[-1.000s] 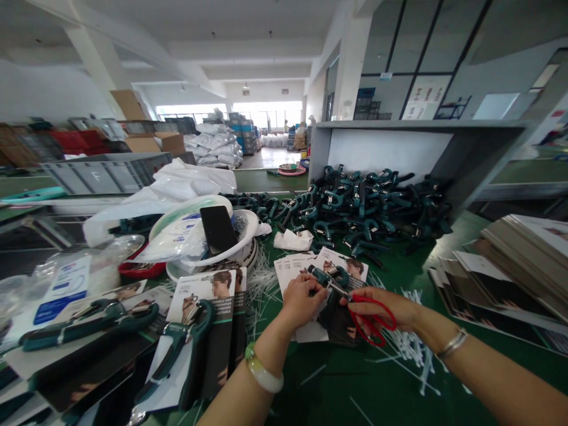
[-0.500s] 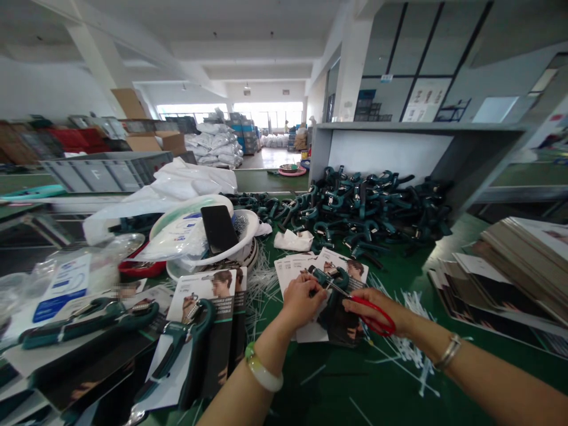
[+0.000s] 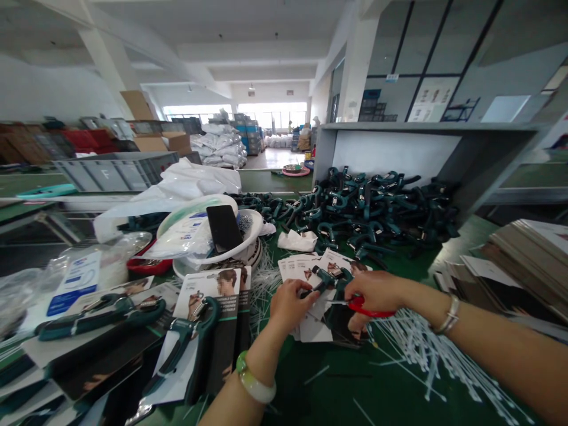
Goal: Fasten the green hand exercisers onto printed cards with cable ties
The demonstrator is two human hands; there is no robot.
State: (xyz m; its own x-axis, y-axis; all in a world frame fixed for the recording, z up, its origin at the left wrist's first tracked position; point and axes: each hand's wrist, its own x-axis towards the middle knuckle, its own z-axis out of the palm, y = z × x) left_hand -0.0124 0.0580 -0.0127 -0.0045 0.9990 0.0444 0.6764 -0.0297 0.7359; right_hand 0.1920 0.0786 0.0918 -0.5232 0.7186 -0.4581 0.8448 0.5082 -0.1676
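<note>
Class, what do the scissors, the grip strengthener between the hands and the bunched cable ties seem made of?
Scissors: handle probably plastic, evenly red, smooth; blade likely steel, grey, shiny.
Grip strengthener: teal body probably satin moulded plastic; its shiny silvery spring suggests metal.
Cable ties: likely nylon, being thin, whitish strips.

Large hall: white ceiling (image 3: 186,29) with deep beams, pale pillar (image 3: 109,59) on the left, strong daylight from far-end windows (image 3: 266,108) glaring off light floor (image 3: 281,157). Right side: grey panelled wall (image 3: 394,47) with dark bars and posted sheets (image 3: 430,100), open grey shelf unit (image 3: 426,126) below. Green-topped bench (image 3: 275,182) runs across mid-room; cartons (image 3: 151,144), stacked crates (image 3: 249,135) and white sacks (image 3: 217,148) beyond.
</note>
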